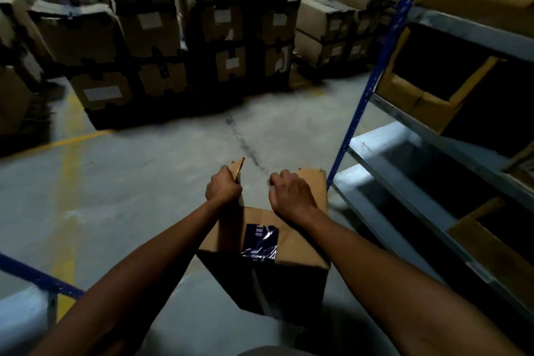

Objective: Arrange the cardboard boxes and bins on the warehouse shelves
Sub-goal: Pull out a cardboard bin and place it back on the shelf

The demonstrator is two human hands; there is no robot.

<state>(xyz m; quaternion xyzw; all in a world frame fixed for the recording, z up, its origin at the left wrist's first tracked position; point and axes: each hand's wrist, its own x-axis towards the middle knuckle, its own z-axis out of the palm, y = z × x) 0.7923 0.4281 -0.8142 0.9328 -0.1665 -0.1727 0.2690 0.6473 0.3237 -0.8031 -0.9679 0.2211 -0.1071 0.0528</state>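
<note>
Box (260,237): beneath both hands, beside rack (373,81).
Left hand (222,187): grips left flap (238,167).
Right hand (291,195): clutches right flap (314,182).

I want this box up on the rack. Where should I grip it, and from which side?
Probably low on the side walls, one hand from each side. The cardboard box is open on top: the left hand grips the left flap, the right hand the right flap; loose flaps would likely bend under load.
</note>
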